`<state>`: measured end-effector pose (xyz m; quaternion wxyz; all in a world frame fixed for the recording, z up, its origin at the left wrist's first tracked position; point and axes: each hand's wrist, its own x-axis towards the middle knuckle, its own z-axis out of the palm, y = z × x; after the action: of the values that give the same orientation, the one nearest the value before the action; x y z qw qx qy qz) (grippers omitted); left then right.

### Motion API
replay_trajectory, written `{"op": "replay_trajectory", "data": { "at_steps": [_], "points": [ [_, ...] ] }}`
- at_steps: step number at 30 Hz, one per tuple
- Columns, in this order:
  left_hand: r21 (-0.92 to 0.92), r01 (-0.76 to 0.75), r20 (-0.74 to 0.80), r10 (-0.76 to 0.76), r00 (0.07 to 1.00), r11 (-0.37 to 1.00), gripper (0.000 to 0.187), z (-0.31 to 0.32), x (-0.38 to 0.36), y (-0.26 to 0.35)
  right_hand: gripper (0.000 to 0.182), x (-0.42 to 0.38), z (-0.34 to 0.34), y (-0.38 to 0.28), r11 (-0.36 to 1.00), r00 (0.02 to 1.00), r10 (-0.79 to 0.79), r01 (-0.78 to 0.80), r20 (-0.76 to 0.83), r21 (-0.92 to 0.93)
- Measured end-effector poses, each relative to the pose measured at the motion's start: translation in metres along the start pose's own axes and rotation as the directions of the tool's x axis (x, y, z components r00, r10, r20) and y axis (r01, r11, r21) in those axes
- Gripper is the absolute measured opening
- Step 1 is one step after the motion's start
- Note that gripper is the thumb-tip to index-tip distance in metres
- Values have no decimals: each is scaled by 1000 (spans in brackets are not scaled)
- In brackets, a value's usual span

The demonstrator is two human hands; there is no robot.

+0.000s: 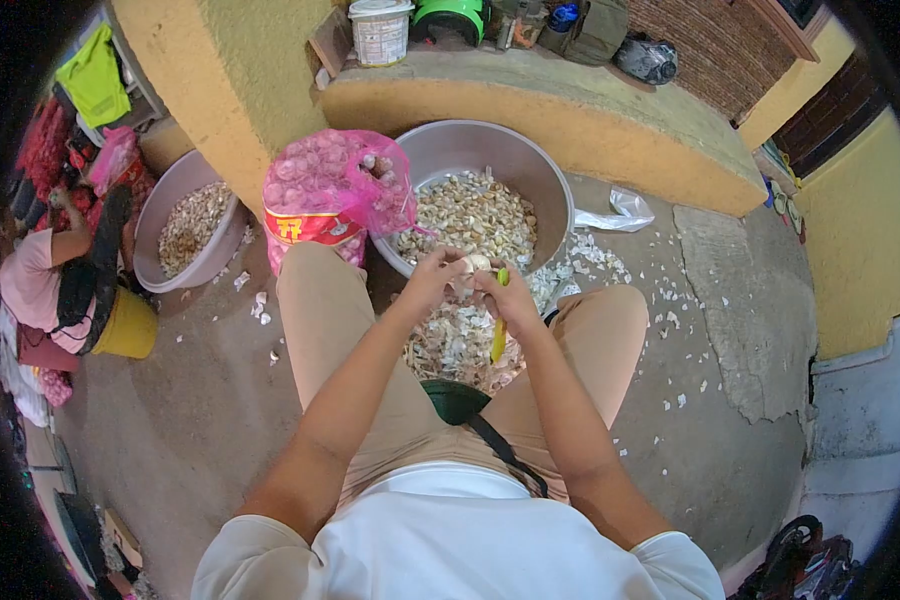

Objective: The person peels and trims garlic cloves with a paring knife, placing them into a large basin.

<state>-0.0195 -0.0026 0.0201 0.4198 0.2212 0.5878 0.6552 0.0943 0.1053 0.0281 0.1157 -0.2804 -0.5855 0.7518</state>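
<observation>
Between my knees, my left hand [432, 281] and my right hand [511, 301] meet around a whitish garlic bulb [477, 264]. The fingers of my left hand close on the bulb's left side. In my right hand is a yellow-green knife [499, 338], its handle pointing down, while those fingertips touch the bulb. Just beyond my hands stands a large grey basin [563, 190] holding loose garlic cloves [477, 212]. Below my hands lies a heap of papery peelings [450, 338].
A pink net sack [312, 180] of garlic stands left of the basin. At the far left a person [50, 262] sits by a yellow bucket [128, 325] and another basin [150, 232] of cloves. A low yellow ledge [570, 135] runs behind. Peel scraps dot the floor.
</observation>
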Motion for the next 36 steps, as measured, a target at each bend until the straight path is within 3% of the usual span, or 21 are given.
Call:
{"op": "replay_trajectory", "data": {
  "at_steps": [3, 6, 9, 12, 15, 18, 19, 24, 30, 33, 36],
  "points": [
    [163, -135, 27, 132, 991, 977, 26, -3, 0, -2, 47, -6, -1, -10, 989, 1000, -23, 25, 13, -147],
    [286, -87, 27, 83, 996, 954, 27, -5, -1, 1, 44, -9, 2, -13, 958, 997, -74, 68, -11, -277],
    [288, -9, 16, 4, 1000, 957, 26, -8, -3, 8, 41, -6, -2, -8, 947, 996, -84, 83, 10, -310],
    [276, -33, 75, 12, 997, 961, 23, -12, 0, 7, 38, -5, -4, -7, 985, 997, -62, 67, 35, -162],
    [-10, 93, 120, -91, 989, 996, 24, -12, -2, 10, 35, -4, -9, -11, 998, 996, 16, -10, 93, -70],
    [-186, 310, 298, -247, 922, 932, 26, -11, -8, 20, 32, -3, -12, -14, 994, 985, 51, -35, 165, -101],
    [-188, 317, 330, -244, 912, 930, 28, -11, -10, 22, 31, -5, -13, -16, 995, 984, 54, -38, 170, -97],
    [-211, 315, 446, -196, 873, 925, 48, -14, -10, 20, 29, -13, -10, -28, 997, 987, 20, -7, 162, -78],
    [-190, 224, 375, -141, 916, 956, 53, -7, -8, 12, 28, 2, -12, -9, 970, 999, -40, 43, 16, -240],
    [-215, 167, 269, -106, 957, 962, 56, -5, -7, 8, 27, 4, -14, -3, 997, 999, -25, 23, -25, -78],
    [-236, 132, 232, -76, 970, 963, 58, -4, -7, 11, 28, 5, -16, -1, 999, 999, -31, 31, 35, 17]
  ]
}}
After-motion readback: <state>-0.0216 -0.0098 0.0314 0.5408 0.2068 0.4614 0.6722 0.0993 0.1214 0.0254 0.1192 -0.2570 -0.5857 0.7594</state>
